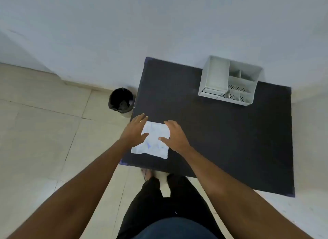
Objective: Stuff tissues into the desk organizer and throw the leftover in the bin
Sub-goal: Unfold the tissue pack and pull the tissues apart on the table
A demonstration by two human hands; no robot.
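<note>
On the tiled floor at the far left of the black table [230,141], pressed close against its edge, stands a small round bin [121,101] lined with a dark bag, some crumpled matter lying inside. Next comes the person's left hand [135,130], fingers spread flat and apart, its thumb resting on the left edge of a white tissue pack [154,141] with faint blue printing. The pack lies flat near the table's front left corner. The right hand [174,135] sits at the pack's right edge, fingers likewise spread and loose, thumb touching the top of the pack; neither hand has closed around it. Both forearms are bare. Further right and toward the back of the table, against the white wall, stands a grey desk organizer [229,80], tilted in this wide view, with one tall compartment on its left and several smaller perforated ones on its right, well apart from the hands.
</note>
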